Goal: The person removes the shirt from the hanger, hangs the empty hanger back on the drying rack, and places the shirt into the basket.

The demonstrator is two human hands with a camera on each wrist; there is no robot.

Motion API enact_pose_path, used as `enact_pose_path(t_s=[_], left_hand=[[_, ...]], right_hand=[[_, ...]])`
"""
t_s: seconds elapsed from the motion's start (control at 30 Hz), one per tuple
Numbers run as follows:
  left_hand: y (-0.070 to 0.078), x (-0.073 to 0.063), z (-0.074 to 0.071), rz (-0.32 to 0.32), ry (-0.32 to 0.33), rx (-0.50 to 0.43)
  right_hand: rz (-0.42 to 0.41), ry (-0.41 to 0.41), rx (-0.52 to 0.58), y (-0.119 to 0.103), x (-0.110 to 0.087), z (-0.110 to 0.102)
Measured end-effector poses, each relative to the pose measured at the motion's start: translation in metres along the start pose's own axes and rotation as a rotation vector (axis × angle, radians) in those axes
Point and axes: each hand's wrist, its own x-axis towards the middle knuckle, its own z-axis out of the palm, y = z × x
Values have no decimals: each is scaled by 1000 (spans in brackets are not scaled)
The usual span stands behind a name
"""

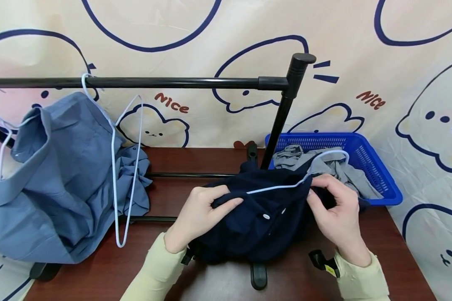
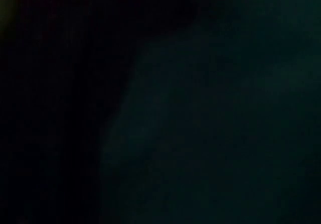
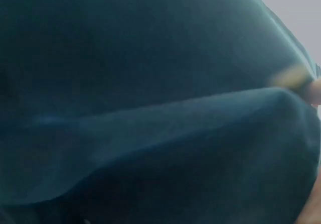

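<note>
Left hand point(image 1: 197, 213) and right hand point(image 1: 339, 211) pinch the navy garment point(image 1: 245, 234); it is likely light and limp: hold its far edge beside the hanger point(image 1: 273, 188).

One garment point(image 1: 245, 230) is navy, its hanger point(image 1: 278, 187) pale blue, the backdrop point(image 1: 211, 129) cream with dark-blue cartoon outlines.

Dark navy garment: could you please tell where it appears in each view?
Head: dark navy garment, lower middle, slightly right of centre.
Left wrist: too dark to tell.
Right wrist: it fills most of the picture.
Landmark shared by head and right wrist: right grip, partly seen at the latter's right edge.
</note>
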Motion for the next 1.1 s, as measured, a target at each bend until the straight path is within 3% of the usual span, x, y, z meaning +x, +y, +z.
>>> enact_pose_path(t_s=[0.17, 0.43, 0.63, 0.97, 1.1], left_hand=[[0, 1, 5, 31, 27, -27], [-2, 5, 10, 122, 126, -96], [-5, 7, 9, 186, 188, -143], [-8, 8, 5, 264, 241, -118], [-6, 7, 3, 258, 275, -130]], right_hand=[[-31, 36, 75, 1, -1, 1], [98, 68, -73, 3, -4, -2], [148, 108, -65, -2, 0, -7], [188, 194, -39, -7, 3, -10], [201, 227, -27, -6, 2, -11]])
